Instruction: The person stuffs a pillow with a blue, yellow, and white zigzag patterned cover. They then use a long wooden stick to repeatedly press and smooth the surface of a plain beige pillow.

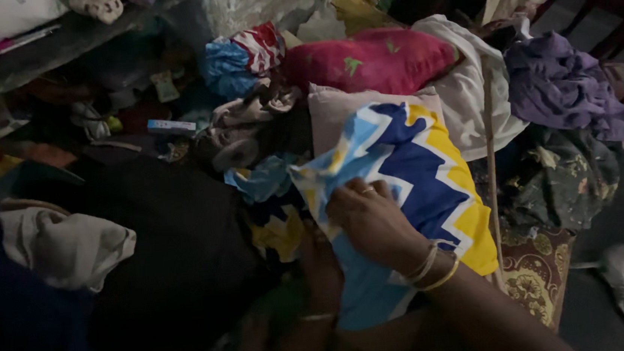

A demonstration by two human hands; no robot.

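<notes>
A pillow in a blue, yellow and white zigzag cover point(409, 167) lies in the middle of a pile of cloth. My right hand point(370, 219), with a ring and bangles at the wrist, presses flat on the cover's near left edge. My left hand point(321, 265) is in shadow just below and left of it, tucked under the pillow's edge and gripping the cover. A pale pink pillow end point(336, 109) shows above the cover.
A red pillow point(373, 61), purple cloth point(563, 82), white cloth point(470, 86) and dark patterned fabric point(564, 176) surround the pile. A thin stick point(491, 167) stands upright at the right. A dark mass point(167, 241) and white cloth point(70, 245) lie left. A shelf point(30, 53) runs along the upper left.
</notes>
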